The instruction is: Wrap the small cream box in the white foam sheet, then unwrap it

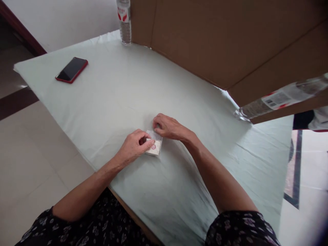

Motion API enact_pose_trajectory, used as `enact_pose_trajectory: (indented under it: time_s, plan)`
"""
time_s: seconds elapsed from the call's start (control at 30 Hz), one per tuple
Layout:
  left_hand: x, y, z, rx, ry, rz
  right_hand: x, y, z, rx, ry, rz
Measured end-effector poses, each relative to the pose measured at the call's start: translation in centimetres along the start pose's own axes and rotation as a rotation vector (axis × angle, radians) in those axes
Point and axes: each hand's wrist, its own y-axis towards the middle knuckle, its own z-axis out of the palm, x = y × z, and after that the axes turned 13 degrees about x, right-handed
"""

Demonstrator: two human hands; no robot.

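A small pale block-shaped packet [155, 149] with a reddish round mark lies on the cloth near the table's front edge. What looks like clear plastic wrapping [156, 136] stretches from its far side. My left hand [135, 144] grips the packet from the left, thumb across its top and fingers bent behind. At the far end of the wrapping, my right hand [165, 126] is closed with fingers curled and thumb tucked in. Whatever its fingertips hold, if anything, is hidden.
A pale green cloth [107, 99] covers the table. At the far left lies a phone in a red case [72, 70]. A large cardboard panel [205, 37] stands along the back, with a water bottle [124, 25] at its left and another bottle [279, 99] at its right.
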Motion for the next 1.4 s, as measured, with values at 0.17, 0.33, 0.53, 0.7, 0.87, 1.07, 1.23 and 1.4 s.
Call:
enact_pose_trajectory:
  time_s: [0.17, 0.33, 0.53, 0.7, 0.87, 1.07, 1.23, 1.4]
  plan:
    - [0.1, 0.0, 0.0, -0.008, 0.004, 0.023, 0.9, -0.9, -1.3, 0.101, 0.166, 0.008]
    - [0.1, -0.1, 0.0, -0.011, 0.003, 0.027, 0.7, -1.6, -1.2, 0.050, 0.412, -0.050]
    - [0.1, -0.1, 0.0, -0.007, -0.017, 0.008, -0.7, -1.1, 1.4, -0.124, 0.653, -0.147]
    - [0.1, -0.2, 0.1, -0.004, -0.041, -0.029, -0.9, -1.3, 2.6, -0.197, 0.720, -0.129]
    - [0.1, -0.2, 0.1, -0.008, -0.029, -0.016, -0.7, -2.3, 2.1, -0.147, 0.747, -0.119]
    - [0.1, -0.2, 0.1, -0.021, -0.018, -0.013, -1.1, -1.7, 2.8, -0.187, 0.737, -0.126]
    - [-0.1, -0.3, 0.2, -0.025, -0.020, -0.037, -1.2, -0.6, 4.2, -0.298, 0.686, -0.110]
    - [-0.2, -0.5, 0.0, -0.013, -0.062, -0.010, -0.8, -0.6, 4.5, -0.342, 0.721, -0.094]
